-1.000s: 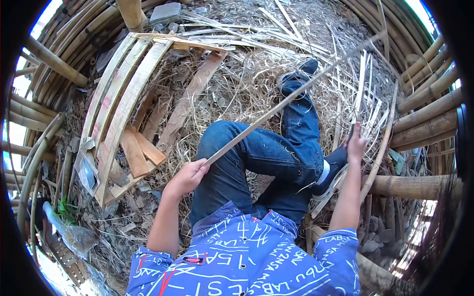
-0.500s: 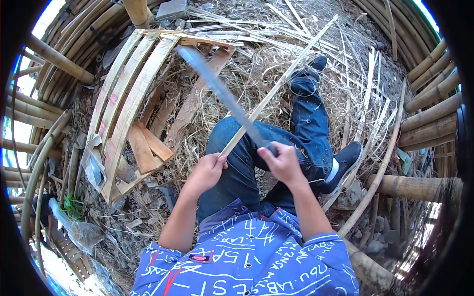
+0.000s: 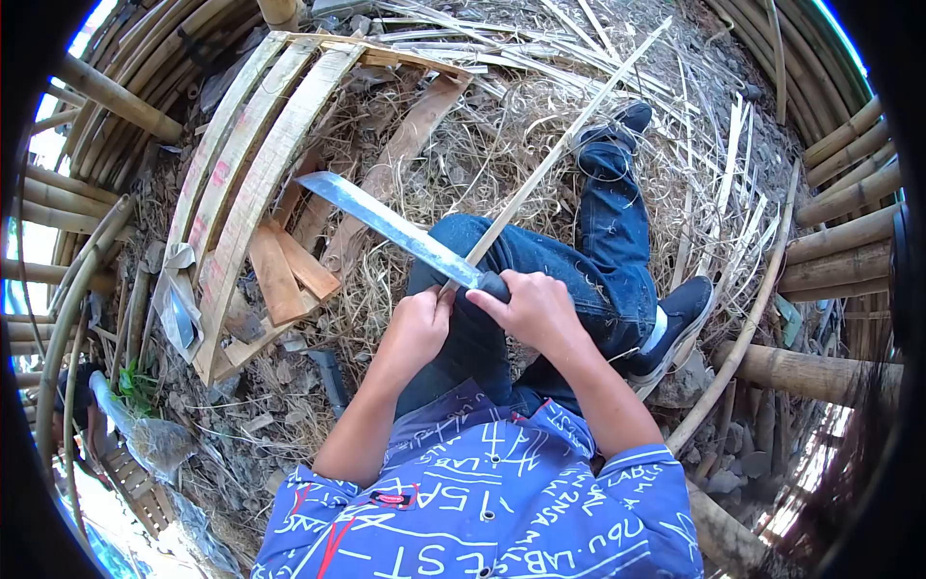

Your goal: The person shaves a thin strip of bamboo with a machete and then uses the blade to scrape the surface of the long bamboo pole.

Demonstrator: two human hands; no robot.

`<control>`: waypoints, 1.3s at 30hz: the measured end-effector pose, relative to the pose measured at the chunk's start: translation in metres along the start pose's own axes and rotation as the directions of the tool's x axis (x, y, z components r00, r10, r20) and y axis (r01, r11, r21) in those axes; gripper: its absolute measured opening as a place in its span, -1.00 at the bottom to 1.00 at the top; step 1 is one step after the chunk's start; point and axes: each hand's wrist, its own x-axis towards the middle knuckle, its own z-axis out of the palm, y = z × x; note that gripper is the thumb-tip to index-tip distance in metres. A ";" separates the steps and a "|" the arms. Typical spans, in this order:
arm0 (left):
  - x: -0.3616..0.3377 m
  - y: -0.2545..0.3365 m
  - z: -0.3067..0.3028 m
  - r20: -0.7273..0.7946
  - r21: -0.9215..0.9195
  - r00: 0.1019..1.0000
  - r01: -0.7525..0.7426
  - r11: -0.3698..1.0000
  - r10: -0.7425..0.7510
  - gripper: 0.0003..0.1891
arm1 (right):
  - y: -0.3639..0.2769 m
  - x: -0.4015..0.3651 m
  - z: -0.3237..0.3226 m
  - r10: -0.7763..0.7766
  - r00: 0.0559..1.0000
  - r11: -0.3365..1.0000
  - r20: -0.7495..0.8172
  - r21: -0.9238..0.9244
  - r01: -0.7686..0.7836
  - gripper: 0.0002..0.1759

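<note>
My right hand [image 3: 533, 307] grips the dark handle of a machete [image 3: 391, 224], whose long metal blade points up and to the left. Near its handle end, the blade crosses over a long pale bamboo strip [image 3: 577, 125]. The strip's near end is pinched in my left hand [image 3: 422, 321], above my bent knee. From there it slants up and right past my outstretched foot. My two hands are close together, with the machete's handle end between them. Thin shavings cling to my jeans [image 3: 612, 227].
A slatted wooden pallet [image 3: 258, 183] lies to the left, with loose wood pieces [image 3: 280, 280] beside it. Curly shavings [image 3: 502, 135] and split bamboo strips [image 3: 728, 183] cover the ground. Bamboo poles [image 3: 820, 374] stand and lie on both sides. A person [image 3: 82, 415] is at the far left edge.
The machete blade has swung down and left, now lying flatter across the strip near my left hand. My right hand has moved slightly left and lower, closer to my left hand.
</note>
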 end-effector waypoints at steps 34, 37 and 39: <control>-0.003 -0.008 -0.013 0.114 -0.136 0.992 -0.031 0.990 0.047 -0.67 | 0.139 0.003 -0.077 0.229 0.909 0.931 -0.347 -0.196 -0.309 -0.33; -0.002 -0.010 -0.013 0.133 -0.151 0.991 -0.011 0.989 0.031 -0.67 | 0.130 0.004 -0.073 0.251 0.895 0.930 -0.368 -0.164 -0.328 -0.33; -0.004 -0.010 -0.012 0.123 -0.151 0.992 -0.009 0.988 0.028 -0.67 | 0.134 0.006 -0.066 0.236 0.891 0.940 -0.387 -0.142 -0.311 -0.33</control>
